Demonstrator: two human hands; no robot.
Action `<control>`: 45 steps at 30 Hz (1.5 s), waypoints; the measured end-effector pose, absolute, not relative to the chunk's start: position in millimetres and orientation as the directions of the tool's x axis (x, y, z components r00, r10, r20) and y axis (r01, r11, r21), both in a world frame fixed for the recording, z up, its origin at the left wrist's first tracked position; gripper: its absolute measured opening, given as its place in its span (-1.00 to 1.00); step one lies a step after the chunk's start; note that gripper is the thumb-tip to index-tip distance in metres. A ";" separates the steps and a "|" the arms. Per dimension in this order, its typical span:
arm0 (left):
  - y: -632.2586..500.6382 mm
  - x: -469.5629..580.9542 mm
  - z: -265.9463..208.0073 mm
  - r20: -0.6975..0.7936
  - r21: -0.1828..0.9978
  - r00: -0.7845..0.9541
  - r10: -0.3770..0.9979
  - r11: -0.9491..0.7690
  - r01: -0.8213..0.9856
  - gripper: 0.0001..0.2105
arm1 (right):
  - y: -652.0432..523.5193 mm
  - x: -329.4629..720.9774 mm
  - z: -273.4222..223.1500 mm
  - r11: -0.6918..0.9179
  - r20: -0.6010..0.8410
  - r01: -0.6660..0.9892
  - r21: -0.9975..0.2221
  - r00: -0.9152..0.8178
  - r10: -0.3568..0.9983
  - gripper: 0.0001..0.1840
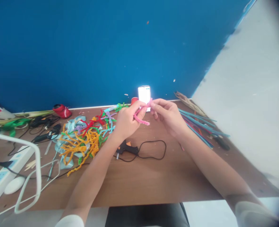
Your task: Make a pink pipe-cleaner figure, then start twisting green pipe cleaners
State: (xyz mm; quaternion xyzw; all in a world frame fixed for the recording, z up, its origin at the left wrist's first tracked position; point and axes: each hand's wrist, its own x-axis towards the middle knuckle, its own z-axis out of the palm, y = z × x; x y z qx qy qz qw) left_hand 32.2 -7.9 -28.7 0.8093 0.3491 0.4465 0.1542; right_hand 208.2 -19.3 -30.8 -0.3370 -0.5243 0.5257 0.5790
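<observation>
Both hands meet above the middle of the table, in front of a lit phone that stands upright against the blue wall. A pink pipe cleaner is pinched in my left hand, its bent end hanging below the fingers. The fingertips of my right hand close on the pink piece's other end, close to the left fingertips. Exactly how the pink strand is bent between the fingers is partly hidden. Below the hands lies a black glue gun with its looped cord.
Orange pipe-cleaner shapes lie tangled with light-blue ribbon at left. A white power strip and a white metal frame are nearer me. Blue pipe cleaners lie at right, beside the white wall. A red tape roll stands at back left.
</observation>
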 end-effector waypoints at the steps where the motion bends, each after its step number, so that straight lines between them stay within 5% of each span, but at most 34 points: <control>1: -7.8 32.6 -29.6 0.612 0.548 0.368 0.700 -0.711 0.440 -0.81 | -19.1 207.5 -31.5 0.228 0.254 -0.243 -0.943 -0.083 0.964 -0.82; 9: -13.7 37.2 -27.1 0.665 0.466 0.346 0.662 -0.730 0.501 -0.89 | -21.3 204.9 -30.6 0.484 0.480 -0.010 -0.875 -0.140 0.866 -0.79; 15: -14.5 39.4 -27.9 0.634 0.612 0.299 0.713 -0.699 0.371 -0.81 | -18.9 207.2 -32.9 0.620 0.594 0.116 -0.776 -0.194 0.781 -0.84; 21: -17.7 41.2 -27.3 0.280 0.951 0.339 0.898 -0.307 0.030 -0.79 | -18.6 213.1 -35.2 0.816 0.825 0.483 -0.317 -0.284 0.489 -0.88; 26: -23.9 47.8 -20.4 0.031 0.983 0.456 0.889 0.055 -0.174 -0.75 | -16.0 231.4 -34.5 0.766 0.790 0.620 0.171 -0.551 0.269 -0.79; 29: -25.7 47.8 -19.6 0.079 0.987 0.450 0.890 -0.007 -0.159 -0.76 | -18.3 231.1 -31.2 0.834 0.825 0.550 0.045 -0.491 0.279 -0.79; 33: -24.2 40.3 -18.9 0.431 0.866 0.310 0.847 -0.485 0.121 -0.79 | -25.5 217.3 -24.2 0.788 0.744 0.265 -0.556 -0.265 0.614 -0.78; 36: -21.6 35.8 -17.2 0.599 0.660 0.321 0.734 -0.679 0.322 -0.81 | -28.2 212.8 -19.9 0.622 0.582 0.135 -0.771 -0.244 0.775 -0.79; 41: -19.6 35.9 -18.1 0.636 0.561 0.353 0.686 -0.725 0.399 -0.84 | -23.8 221.1 -18.0 0.631 0.551 0.254 -0.733 -0.323 0.770 -0.77; 45: -16.8 37.9 -24.9 0.573 0.663 0.339 0.746 -0.665 0.342 -0.79 | -19.7 227.0 -21.2 0.770 0.661 0.500 -0.396 -0.427 0.617 -0.86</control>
